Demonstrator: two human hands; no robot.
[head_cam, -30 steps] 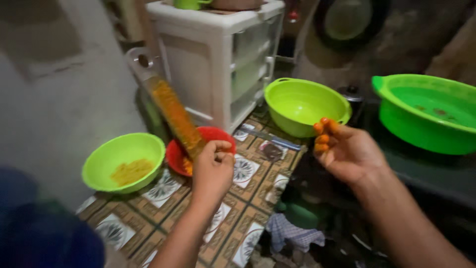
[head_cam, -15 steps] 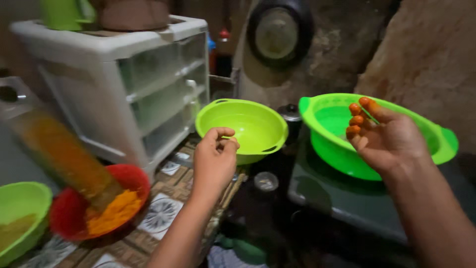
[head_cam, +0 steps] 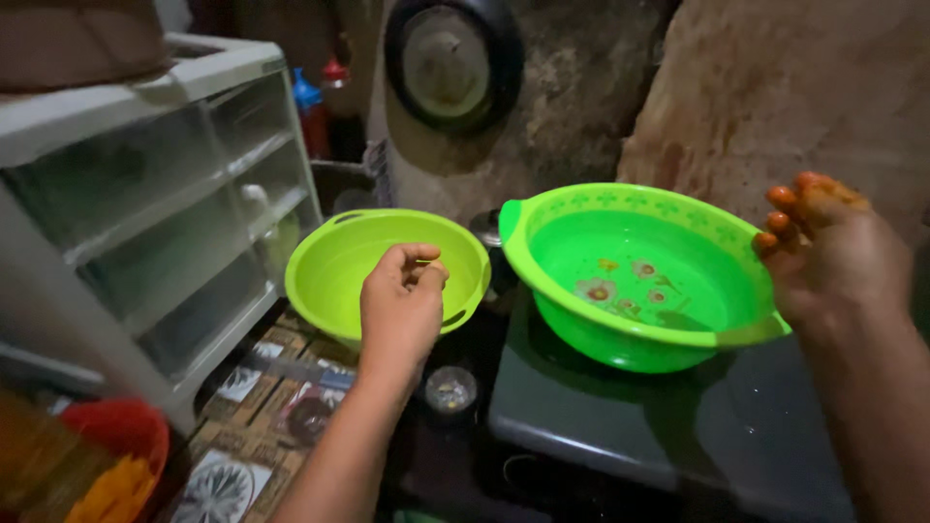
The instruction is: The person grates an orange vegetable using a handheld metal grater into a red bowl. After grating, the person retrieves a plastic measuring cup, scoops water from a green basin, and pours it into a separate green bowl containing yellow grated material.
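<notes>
**Two hands above two green basins**

Near, lower left: red bowl (head_cam: 116, 436), partly cut off by the frame edge, holding orange shreds (head_cam: 111, 489). A blurred upright object stands in front of it; its kind cannot be told.

Near, bottom centre: patterned mat (head_cam: 252, 436) with dark and pale squares. A small round glass lid or cup (head_cam: 450, 390) lies just beside it, at the edge of a dark grey surface (head_cam: 668, 436).

Middle, left: left hand (head_cam: 402, 305), raised over the near rim of the small basin. Fingers curled in, thumb and forefinger tips pressed together; whether anything is pinched between them cannot be told.

Middle, right: right hand (head_cam: 833, 257), held up beside the right rim of the large basin, not touching it. Fingers loosely bent and slightly apart, holding nothing; fingertips (head_cam: 783, 199) stained orange.

Middle, centre left: small basin (head_cam: 339, 266), lime green, round, inside bare, resting at the mat's far end.

Middle, centre right: large basin (head_cam: 639, 276), brighter green, with side handles and flower prints on its floor, sitting on the dark grey surface. The two basins stand just beside each other.

Left, further back: white plastic drawer unit (head_cam: 165, 203) with clear fronts.

Far: round dark pan (head_cam: 450, 63) hanging on a rough wall; red and blue bottles (head_cam: 320, 97) to its left.
</notes>
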